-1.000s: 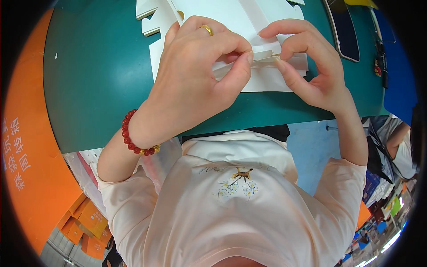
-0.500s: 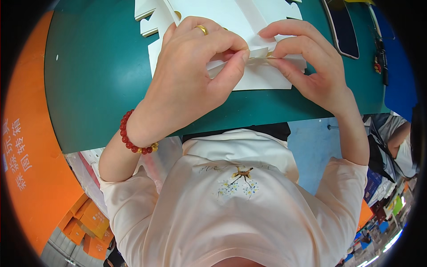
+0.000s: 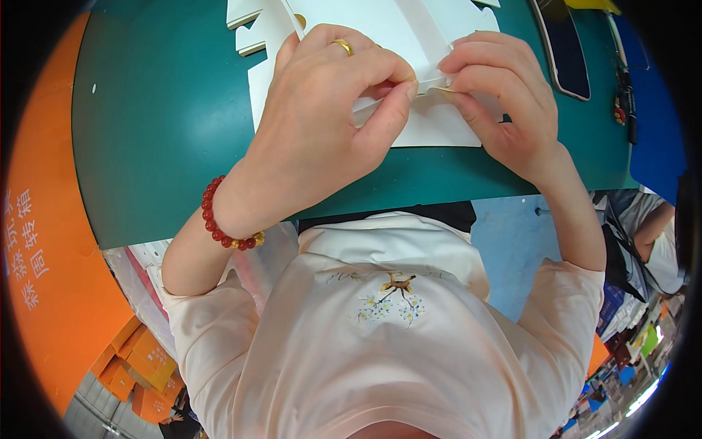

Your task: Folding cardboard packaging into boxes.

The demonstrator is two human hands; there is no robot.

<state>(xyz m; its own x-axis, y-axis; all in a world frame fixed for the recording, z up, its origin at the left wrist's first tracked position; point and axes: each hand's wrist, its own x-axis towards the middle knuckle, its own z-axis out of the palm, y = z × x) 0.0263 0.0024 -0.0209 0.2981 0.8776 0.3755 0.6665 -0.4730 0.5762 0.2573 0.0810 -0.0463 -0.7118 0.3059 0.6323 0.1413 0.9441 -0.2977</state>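
Observation:
Flat white cardboard box blanks [image 3: 444, 126], with notched edges and folded panels, lie at the far side of the green table. My left hand [image 3: 333, 106] is closed over the nearest panel, thumb and index finger pinching its raised edge. To the right, my right hand [image 3: 508, 95] holds its thumb and index finger together at the tip of a thin cream strip [image 3: 443, 90] along that same edge. The strip's kind is unclear. My left fingers cover part of the fold.
A dark-screened phone [image 3: 563, 51] lies on the green table [image 3: 168, 132] at the right, beside a black pen-like item [image 3: 632, 110]. A large orange box [image 3: 51, 219] stands along the left side. Something blue [image 3: 662, 95] borders the right end.
Both hands and the cardboard have shifted slightly. My right fingers have curled in nearer to my left hand, and the strip's tip now lifts slightly from the edge.

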